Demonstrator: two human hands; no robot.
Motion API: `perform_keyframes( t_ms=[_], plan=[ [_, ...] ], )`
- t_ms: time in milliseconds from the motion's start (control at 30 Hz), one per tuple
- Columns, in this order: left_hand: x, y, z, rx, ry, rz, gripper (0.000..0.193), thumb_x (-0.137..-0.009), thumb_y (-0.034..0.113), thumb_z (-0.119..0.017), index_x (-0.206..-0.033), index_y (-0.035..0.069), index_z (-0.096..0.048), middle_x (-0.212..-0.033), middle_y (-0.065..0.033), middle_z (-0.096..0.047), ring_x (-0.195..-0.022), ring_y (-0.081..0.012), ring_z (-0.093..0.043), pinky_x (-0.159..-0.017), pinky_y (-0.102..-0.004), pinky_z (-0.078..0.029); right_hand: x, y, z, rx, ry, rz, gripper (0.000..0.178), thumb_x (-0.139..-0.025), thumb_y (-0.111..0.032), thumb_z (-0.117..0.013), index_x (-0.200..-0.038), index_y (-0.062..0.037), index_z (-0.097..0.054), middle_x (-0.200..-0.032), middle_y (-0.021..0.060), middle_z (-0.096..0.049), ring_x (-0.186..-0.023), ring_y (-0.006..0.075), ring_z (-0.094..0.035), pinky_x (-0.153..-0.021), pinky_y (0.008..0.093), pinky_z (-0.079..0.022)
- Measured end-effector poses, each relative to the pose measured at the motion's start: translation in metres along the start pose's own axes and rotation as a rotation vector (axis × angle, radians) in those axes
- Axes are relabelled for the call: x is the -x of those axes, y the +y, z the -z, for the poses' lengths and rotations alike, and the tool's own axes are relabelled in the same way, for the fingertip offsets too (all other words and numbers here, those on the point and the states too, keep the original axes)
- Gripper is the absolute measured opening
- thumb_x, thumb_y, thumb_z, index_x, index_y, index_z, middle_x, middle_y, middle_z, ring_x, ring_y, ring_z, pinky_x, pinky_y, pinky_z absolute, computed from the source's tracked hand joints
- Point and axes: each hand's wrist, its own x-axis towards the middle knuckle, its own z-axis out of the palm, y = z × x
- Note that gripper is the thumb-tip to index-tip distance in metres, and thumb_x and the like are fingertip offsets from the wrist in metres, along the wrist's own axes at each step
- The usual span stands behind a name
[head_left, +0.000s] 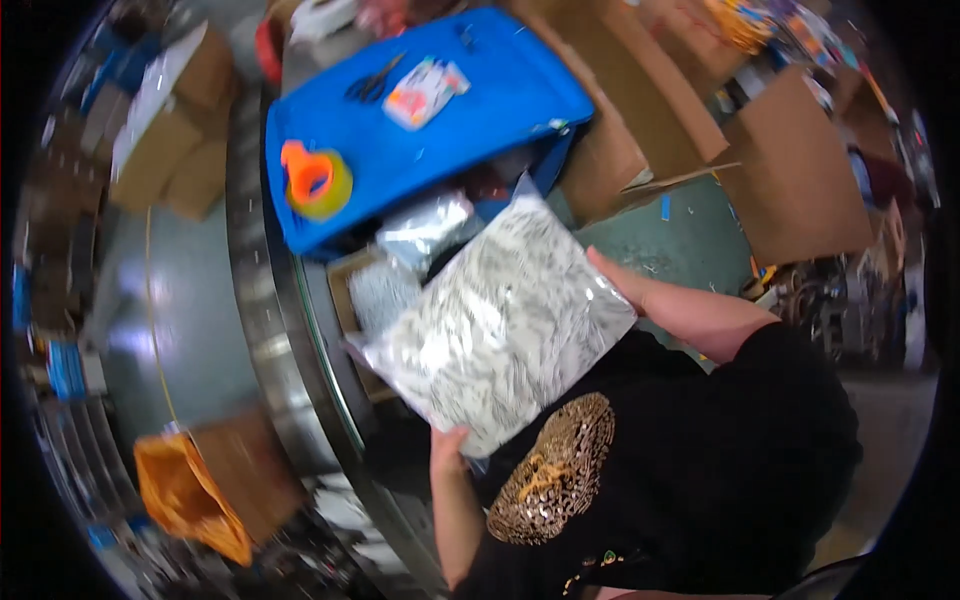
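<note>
A large flat clear plastic bag (pixel 505 315) packed with white, grey-streaked, soft-looking material is held up in front of my body, tilted. My left hand (pixel 450 447) grips its lower left corner, with the thumb on top and the other fingers hidden underneath. At the bag's right edge, my right hand (pixel 618 282) is closed on it, its fingers mostly behind the bag. Beyond the bag's left side lie a smaller shiny clear bag (pixel 428 228) and a light grey fuzzy bundle (pixel 383 295) in a cardboard box (pixel 345 290).
A blue bin lid (pixel 460 130) carries an orange-and-yellow tape dispenser (pixel 318 182), black scissors (pixel 375 82) and a colourful printed packet (pixel 425 93). Open cardboard boxes (pixel 640 100) stand at the right. An orange-lined carton (pixel 250 475) is at the lower left, beyond a metal edge (pixel 270 300).
</note>
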Motion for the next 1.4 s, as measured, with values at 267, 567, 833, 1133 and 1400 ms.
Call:
perform_keyframes(
  t_ms=[267, 567, 833, 1133, 1400],
  plan=[
    [0.009, 0.080, -0.012, -0.033, -0.187, -0.086, 0.081, -0.071, 0.048, -0.047, -0.133, 0.001, -0.026, -0.134, -0.0168, -0.034, -0.121, -0.0326, -0.037, -0.098, -0.0444, -0.032, -0.030, -0.024, -0.040, 0.268, -0.187, 0.351, 0.075, -0.085, -0.063, -0.026, -0.137, -0.0101, -0.026, -0.133, 0.0092, -0.037, -0.121, 0.0199, -0.037, -0.101, 0.0346, -0.028],
    [-0.088, 0.144, -0.168, -0.119, -0.471, -0.395, 0.085, -0.069, 0.040, -0.059, -0.134, 0.001, -0.022, -0.130, -0.0162, -0.037, -0.116, -0.0336, -0.041, -0.097, -0.0453, -0.035, -0.050, -0.063, -0.118, -0.205, -0.207, 0.998, 0.085, -0.071, -0.050, -0.065, -0.137, -0.0221, -0.019, -0.131, 0.0051, -0.038, -0.116, 0.0215, -0.040, -0.095, 0.0448, -0.035],
    [-0.120, 0.138, -0.310, -0.576, -0.637, -0.631, 0.104, -0.071, 0.032, -0.066, -0.139, 0.021, 0.013, -0.146, -0.0094, 0.000, -0.121, -0.0317, -0.035, -0.088, -0.0436, -0.042, -0.005, -0.197, 0.010, -0.714, -0.419, 0.874, 0.067, -0.075, -0.047, -0.048, -0.128, -0.0055, -0.041, -0.126, 0.0129, -0.047, -0.113, 0.0276, -0.047, -0.100, 0.0402, -0.032],
    [-0.188, 0.080, -0.221, -0.805, -0.255, 0.118, 0.081, -0.082, 0.014, -0.052, -0.141, 0.023, 0.004, -0.146, -0.0097, -0.002, -0.118, -0.0298, -0.039, -0.079, -0.0399, -0.045, -0.026, -0.250, 0.194, -0.959, 0.014, 0.834, 0.065, -0.077, -0.048, -0.046, -0.128, -0.0081, -0.041, -0.130, 0.0123, -0.043, -0.118, 0.0286, -0.041, -0.099, 0.0458, -0.030],
    [-0.220, 0.048, -0.183, -0.837, -0.314, 0.234, 0.077, -0.083, 0.004, -0.049, -0.141, 0.019, -0.001, -0.146, -0.0110, -0.007, -0.114, -0.0253, -0.044, -0.079, -0.0324, -0.046, -0.011, -0.224, 0.263, -0.629, 0.861, 0.617, 0.077, -0.070, -0.038, -0.061, -0.131, -0.0074, -0.027, -0.128, 0.0145, -0.039, -0.108, 0.0319, -0.046, -0.091, 0.0498, -0.036]
  ],
)
